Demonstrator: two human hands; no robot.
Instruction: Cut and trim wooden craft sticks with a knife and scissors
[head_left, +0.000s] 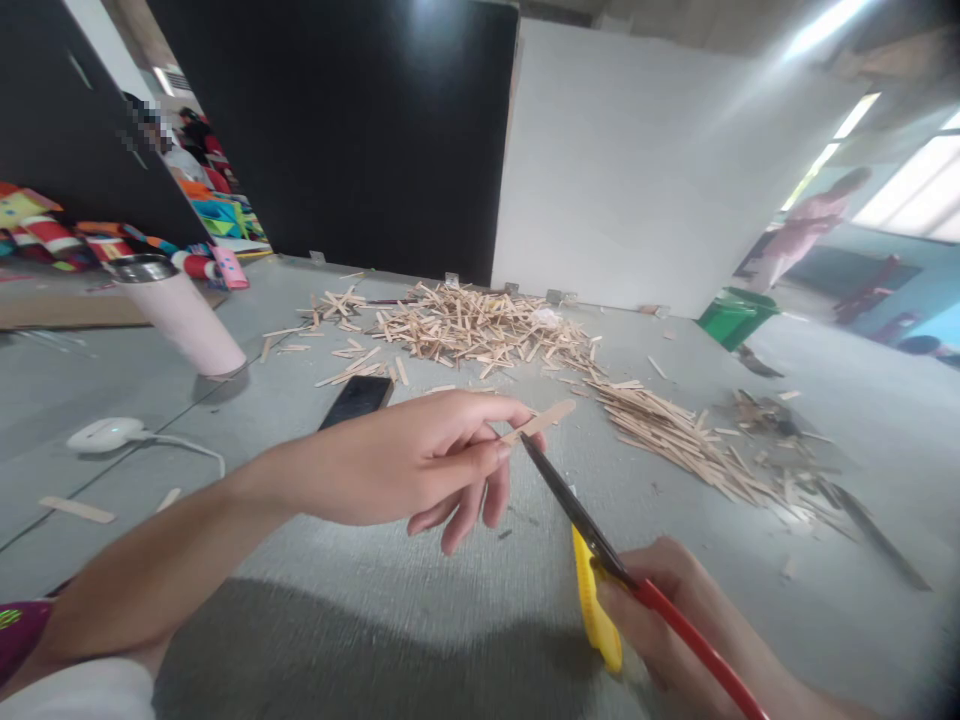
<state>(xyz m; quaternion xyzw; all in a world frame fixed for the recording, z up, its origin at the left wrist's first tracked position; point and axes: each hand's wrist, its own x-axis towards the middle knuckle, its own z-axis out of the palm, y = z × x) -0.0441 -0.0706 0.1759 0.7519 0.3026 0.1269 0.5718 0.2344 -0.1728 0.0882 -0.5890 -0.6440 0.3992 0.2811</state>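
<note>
Between thumb and fingers, my left hand (427, 460) pinches a flat wooden craft stick (551, 417) above the grey table. My right hand (667, 610) is closed around red-handled scissors (574, 510). The dark blades reach up to the left, and their tips meet the stick close to my left fingertips. Whether the blades are closed across the wood I cannot tell. A yellow utility knife (591, 610) lies on the table below the scissors, partly hidden behind my right hand. Beyond my left wrist is a black phone (358, 398), partly covered by it.
Behind my hands spreads a heap of wooden sticks (472, 325); a longer pile (682, 435) runs to the right. A pink tumbler (184, 320) and a white earbud case (105, 435) on a cable stand left. A green bin (736, 318) and a person (810, 225) are at right.
</note>
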